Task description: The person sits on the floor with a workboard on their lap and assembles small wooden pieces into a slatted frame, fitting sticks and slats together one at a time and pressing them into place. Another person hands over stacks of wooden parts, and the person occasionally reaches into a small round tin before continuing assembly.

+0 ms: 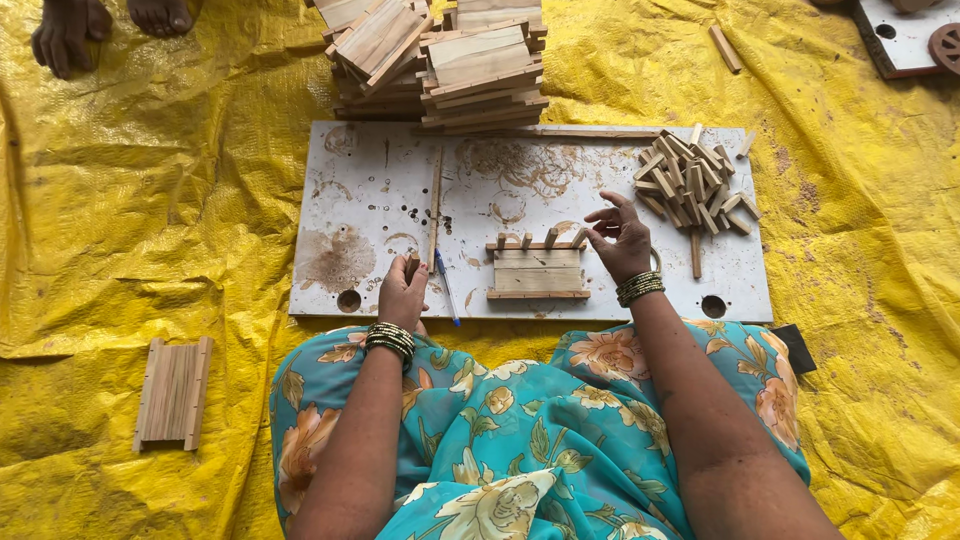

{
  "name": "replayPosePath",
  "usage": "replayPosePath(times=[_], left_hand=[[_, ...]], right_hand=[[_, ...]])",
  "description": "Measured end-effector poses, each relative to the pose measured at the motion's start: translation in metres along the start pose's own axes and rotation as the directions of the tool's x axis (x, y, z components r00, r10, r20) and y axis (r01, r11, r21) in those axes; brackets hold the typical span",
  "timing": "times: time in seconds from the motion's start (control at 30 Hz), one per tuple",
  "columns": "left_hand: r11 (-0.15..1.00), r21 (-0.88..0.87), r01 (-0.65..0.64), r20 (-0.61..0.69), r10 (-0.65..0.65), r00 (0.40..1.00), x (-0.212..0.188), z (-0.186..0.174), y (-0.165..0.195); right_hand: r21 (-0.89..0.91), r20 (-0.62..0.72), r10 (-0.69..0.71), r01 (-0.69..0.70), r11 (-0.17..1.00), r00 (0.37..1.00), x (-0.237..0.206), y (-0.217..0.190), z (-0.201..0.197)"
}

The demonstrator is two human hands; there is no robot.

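Fingers of the left hand [402, 293] curl around a small wood block [412, 263] at lower centre-left, on the white board [370, 190]. Right of it, mid-frame, lies the slat panel [538, 272]: light, stiff, probably loose at the joints, best gripped by its side rails. Farther right, the right hand [622, 240] hovers with fingers spread, holding nothing, beside a stick pile [692, 185].

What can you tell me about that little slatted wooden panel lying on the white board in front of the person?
The small rectangular panel of pale wooden slats lies flat on the stained white board, between the two hands. Horizontal slats sit side by side between thin battens at top and bottom; four short wooden pegs stand tilted along its upper batten. The right hand hovers at its upper right corner; whether it touches is unclear.
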State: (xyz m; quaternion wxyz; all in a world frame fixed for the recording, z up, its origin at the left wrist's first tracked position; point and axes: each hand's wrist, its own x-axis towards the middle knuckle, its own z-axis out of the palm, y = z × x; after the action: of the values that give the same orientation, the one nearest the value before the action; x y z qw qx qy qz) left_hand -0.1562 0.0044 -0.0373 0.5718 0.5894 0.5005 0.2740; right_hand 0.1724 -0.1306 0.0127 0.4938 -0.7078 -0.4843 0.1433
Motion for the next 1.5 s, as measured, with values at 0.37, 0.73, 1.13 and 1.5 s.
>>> replayPosePath(times=[0.37, 0.73, 1.13, 1.5], left_hand=[[1.0, -0.015, -0.002, -0.005, 0.002, 1.0, -0.0006, 0.0034, -0.0014], [1.0, -0.006, 0.003, 0.0, -0.003, 1.0, -0.0025, 0.0027, -0.0014], [1.0, 0.002, 0.003, 0.0, -0.003, 1.0, -0.0021, 0.0024, -0.0021], [1.0, 0.025, 0.013, -0.009, -0.012, 1.0, -0.0033, 0.0033, 0.0]], right_hand=[[-0.067, 0.033, -0.016, 0.018, 0.998, 0.999, 0.0015, 0.0025, -0.0008], [-0.095, 0.039, -0.02, 0.024, 0.995, 0.999, 0.0023, 0.0026, 0.0005], [-0.09, 0.07, -0.033, 0.04, 0.995, 0.997, 0.002, 0.0016, 0.0001], [-0.095, 0.071, -0.015, 0.022, 0.995, 0.997, 0.0023, 0.0001, 0.0002]])
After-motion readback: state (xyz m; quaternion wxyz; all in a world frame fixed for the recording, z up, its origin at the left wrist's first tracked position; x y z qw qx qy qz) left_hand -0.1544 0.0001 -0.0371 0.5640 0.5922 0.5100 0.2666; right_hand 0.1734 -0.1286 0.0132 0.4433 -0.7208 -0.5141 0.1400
